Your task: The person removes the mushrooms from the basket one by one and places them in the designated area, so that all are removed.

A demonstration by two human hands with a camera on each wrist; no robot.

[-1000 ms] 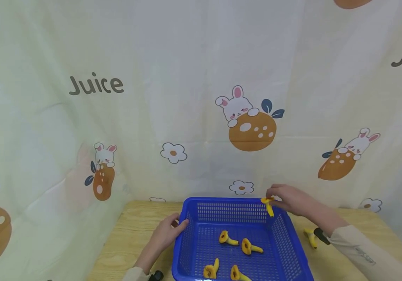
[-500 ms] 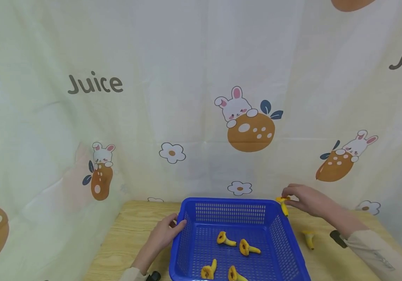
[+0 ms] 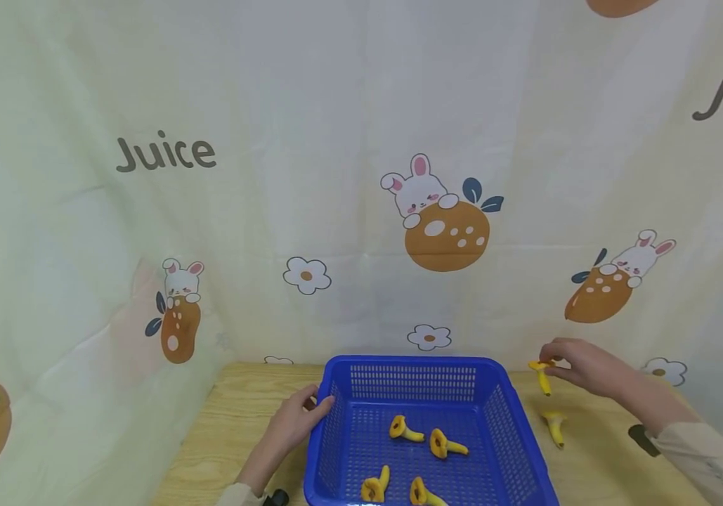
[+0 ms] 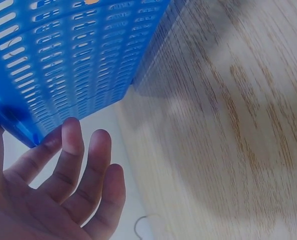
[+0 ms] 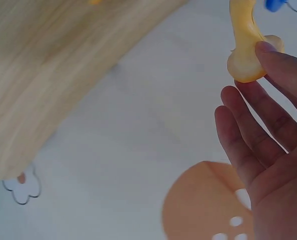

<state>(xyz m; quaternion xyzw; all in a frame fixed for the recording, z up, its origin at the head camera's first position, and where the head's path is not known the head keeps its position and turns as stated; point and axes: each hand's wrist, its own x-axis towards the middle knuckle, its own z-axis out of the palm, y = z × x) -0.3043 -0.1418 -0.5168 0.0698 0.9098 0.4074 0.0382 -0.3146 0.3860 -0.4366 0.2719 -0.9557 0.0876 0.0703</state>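
My right hand [image 3: 579, 365] pinches a yellow toy mushroom [image 3: 542, 376] by its cap, above the wooden table to the right of the blue basket [image 3: 519, 429]. In the right wrist view the mushroom [image 5: 247, 45] hangs from my fingertips [image 5: 268, 50]. My left hand [image 3: 298, 420] rests on the basket's left rim with the thumb over the edge; the left wrist view shows its fingers [image 4: 83, 165] straight beside the blue wall [image 4: 73, 65]. Several yellow mushrooms [image 3: 407, 430] lie in the basket. Another mushroom [image 3: 554, 426] lies on the table right of it.
A cartoon-printed cloth [image 3: 361, 176] hangs behind and around the wooden table [image 3: 241, 422]. A dark object [image 3: 642, 439] shows on the table by my right sleeve. Another small dark object [image 3: 275, 498] sits near my left wrist.
My right hand has carried the pinched mushroom from over the basket's far right corner out to the right, past the rim. The left hand has stayed on the basket.
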